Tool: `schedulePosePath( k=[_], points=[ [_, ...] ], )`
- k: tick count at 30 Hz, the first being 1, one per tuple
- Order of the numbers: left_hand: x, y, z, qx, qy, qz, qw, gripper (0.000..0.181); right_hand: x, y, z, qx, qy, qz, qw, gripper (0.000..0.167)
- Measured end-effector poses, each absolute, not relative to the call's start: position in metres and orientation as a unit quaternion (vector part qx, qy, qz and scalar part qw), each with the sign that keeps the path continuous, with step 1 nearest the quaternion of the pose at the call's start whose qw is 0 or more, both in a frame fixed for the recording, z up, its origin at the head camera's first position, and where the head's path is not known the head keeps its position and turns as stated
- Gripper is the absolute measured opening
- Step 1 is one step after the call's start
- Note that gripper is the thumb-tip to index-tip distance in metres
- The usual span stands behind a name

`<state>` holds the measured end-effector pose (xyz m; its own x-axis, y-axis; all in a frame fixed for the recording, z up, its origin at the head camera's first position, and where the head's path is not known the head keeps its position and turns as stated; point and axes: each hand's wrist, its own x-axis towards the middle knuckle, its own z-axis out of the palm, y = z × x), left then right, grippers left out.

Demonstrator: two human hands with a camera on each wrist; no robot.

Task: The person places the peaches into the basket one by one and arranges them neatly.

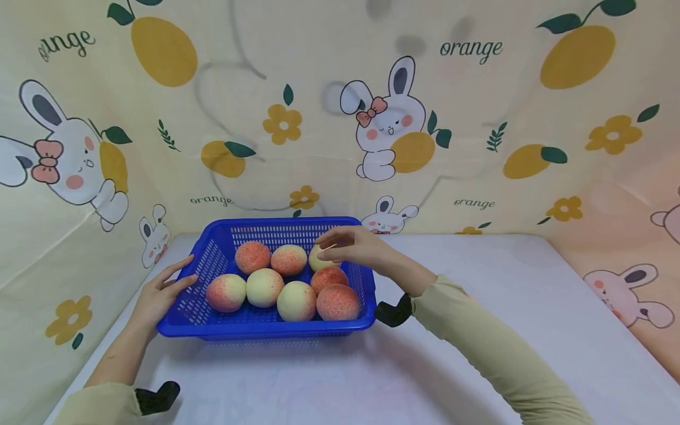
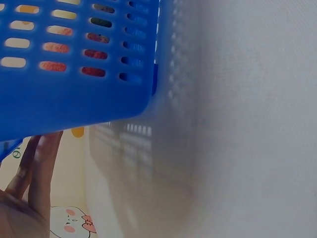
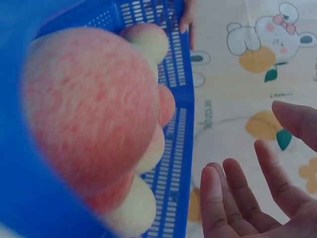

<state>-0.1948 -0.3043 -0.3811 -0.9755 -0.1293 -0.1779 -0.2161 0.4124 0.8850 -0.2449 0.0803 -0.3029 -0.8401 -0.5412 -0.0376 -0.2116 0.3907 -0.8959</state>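
Observation:
A blue plastic basket [image 1: 255, 330] with slotted walls holds several peaches, some reddish like the one at the front right [image 1: 338, 302], others pale yellow like the one at the front middle [image 1: 296, 301]. My left hand [image 1: 156, 298] rests against the basket's left rim with its fingers extended; the left wrist view shows these fingers [image 2: 43, 171] beside the basket wall. Over the back right corner my right hand [image 1: 353, 245] hovers above a pale peach [image 1: 317, 260], partly hiding it. Nothing is between its spread fingers [image 3: 212, 191] in the right wrist view.
The basket sits on a white-covered table [image 1: 478, 330], with the table surface reaching out to its right and front. Behind and on both sides hangs a cream cloth [image 1: 319, 41] printed with rabbits, oranges and flowers. Black wrist mounts [image 1: 394, 311] show at both sleeves.

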Motion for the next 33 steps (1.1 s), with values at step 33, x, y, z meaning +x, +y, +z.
schedulePosePath(
  k=[33],
  points=[
    [-0.195, -0.303, -0.38, -0.099, 0.844, 0.525, 0.043, 0.068, -0.224, 0.214, -0.333, -0.127, 0.858, -0.488, 0.091, 0.042]
  ],
)
